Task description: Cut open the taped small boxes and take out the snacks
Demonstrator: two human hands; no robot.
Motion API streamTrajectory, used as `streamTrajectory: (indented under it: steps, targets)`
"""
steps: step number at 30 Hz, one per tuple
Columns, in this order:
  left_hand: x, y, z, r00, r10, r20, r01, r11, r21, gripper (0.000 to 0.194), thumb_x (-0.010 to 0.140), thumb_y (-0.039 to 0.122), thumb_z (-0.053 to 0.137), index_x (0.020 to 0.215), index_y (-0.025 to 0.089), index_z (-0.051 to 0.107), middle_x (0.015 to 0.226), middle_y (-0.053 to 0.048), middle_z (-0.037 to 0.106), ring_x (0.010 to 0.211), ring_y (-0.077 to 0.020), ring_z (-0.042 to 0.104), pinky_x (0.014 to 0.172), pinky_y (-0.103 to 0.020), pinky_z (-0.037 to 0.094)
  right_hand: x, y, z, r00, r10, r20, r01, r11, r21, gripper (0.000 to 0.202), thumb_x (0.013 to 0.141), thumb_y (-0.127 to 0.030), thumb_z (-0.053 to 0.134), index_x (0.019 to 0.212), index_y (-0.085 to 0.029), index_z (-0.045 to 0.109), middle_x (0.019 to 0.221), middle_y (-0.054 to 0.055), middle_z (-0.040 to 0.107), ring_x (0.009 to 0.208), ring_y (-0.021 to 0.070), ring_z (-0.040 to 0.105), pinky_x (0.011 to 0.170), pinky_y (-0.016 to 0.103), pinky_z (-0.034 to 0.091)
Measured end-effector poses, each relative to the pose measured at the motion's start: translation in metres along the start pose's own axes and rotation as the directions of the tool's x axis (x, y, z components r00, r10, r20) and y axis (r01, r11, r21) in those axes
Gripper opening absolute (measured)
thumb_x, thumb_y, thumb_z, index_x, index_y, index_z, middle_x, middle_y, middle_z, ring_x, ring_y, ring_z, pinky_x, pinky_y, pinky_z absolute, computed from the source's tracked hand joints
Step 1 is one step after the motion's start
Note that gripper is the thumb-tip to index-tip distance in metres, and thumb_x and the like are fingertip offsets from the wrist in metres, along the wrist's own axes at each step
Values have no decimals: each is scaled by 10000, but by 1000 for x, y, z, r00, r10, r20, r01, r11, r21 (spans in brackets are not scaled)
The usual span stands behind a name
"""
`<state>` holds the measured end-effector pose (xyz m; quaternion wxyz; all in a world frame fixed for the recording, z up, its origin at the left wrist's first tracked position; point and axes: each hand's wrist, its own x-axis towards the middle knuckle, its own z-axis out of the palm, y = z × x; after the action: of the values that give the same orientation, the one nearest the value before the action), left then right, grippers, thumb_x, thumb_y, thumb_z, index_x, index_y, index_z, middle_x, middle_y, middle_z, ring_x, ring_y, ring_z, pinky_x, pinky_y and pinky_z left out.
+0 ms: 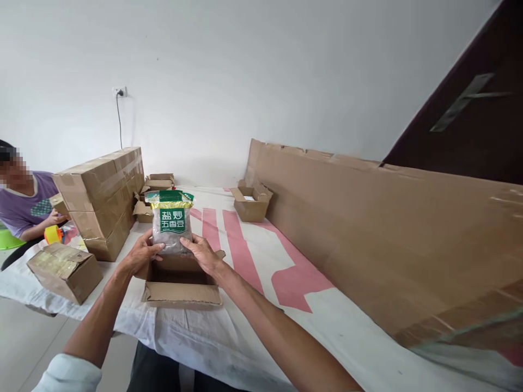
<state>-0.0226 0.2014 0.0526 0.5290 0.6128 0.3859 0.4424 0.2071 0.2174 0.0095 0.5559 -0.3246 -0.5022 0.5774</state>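
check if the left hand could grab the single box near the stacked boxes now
Probably not straight away: the left hand is holding the bag with the right hand; once freed, nothing seems to block the way to the single box.

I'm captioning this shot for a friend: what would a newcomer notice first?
Probably the green-labelled bag, held upright by the left hand and right hand over an open box. Next come the long cardboard sheet at the right and the stacked cartons at the left.
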Motion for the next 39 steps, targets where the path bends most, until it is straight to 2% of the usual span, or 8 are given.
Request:
streamTrajectory:
  steps: [4,9,13,17,27,32,36,39]
  targets:
    - [1,-15,3,999,-20,-34,18,999,-33,846,655,553,1018,1354,180,724,1152,-107,781,918,-219,723,622,-251,608,5,12,-5,1000,22,-11,-22,1000,-15,706,578,-764,997,926,-180,804,969,76,834,931,266,743,926,408,585]
    - [-2,-32,6,995,-53,-80,47,996,-70,791,646,545,1023,1285,172,742,1097,-98,776,905,-215,733,617,-233,587,7,32,-14,994,105,-24,-106,994,-37,747,550,-792,986,946,-184,808,871,56,816,845,258,730,832,390,576]
    - [-2,-35,6,993,-74,-91,67,995,-77,759,637,527,1032,1250,174,757,1094,-100,784,895,-216,747,614,-230,585,11,38,-16,990,133,-42,-134,990,-40,747,519,-805,992,890,-186,800,841,61,807,791,247,709,765,373,565]
    - [0,-34,4,994,-81,-80,75,994,-76,772,655,529,1020,1284,176,745,1115,-111,799,915,-235,762,613,-244,598,12,37,-14,990,126,-58,-129,991,-36,724,516,-795,1002,845,-183,802,826,60,797,750,234,687,710,368,565]
    - [6,-29,-3,989,-106,-104,98,992,-77,812,619,526,1029,1302,191,745,1158,-115,813,944,-257,775,621,-263,594,24,36,-13,997,59,-50,-62,996,-66,644,567,-729,989,858,-183,810,776,18,764,739,208,647,733,346,516]
    - [15,-14,-7,995,-48,-89,39,994,-102,702,664,409,994,1294,218,753,1197,-102,798,992,-247,748,673,-272,595,37,19,-16,1000,-23,8,23,996,-84,552,674,-673,940,899,-184,819,868,26,785,834,217,654,812,347,507]
    - [32,2,-12,994,-34,-108,25,996,-81,630,664,304,966,1252,213,759,1162,-88,790,985,-243,741,721,-299,609,59,4,-17,998,-47,44,51,994,-95,512,673,-609,941,931,-184,820,924,39,800,879,226,662,843,347,515]
    - [44,4,-15,987,-70,-145,59,995,-79,633,623,249,955,1224,212,759,1146,-82,785,944,-234,741,705,-298,609,75,5,-16,998,-24,55,29,994,-105,491,657,-587,937,909,-187,804,892,39,794,842,221,665,832,349,523]
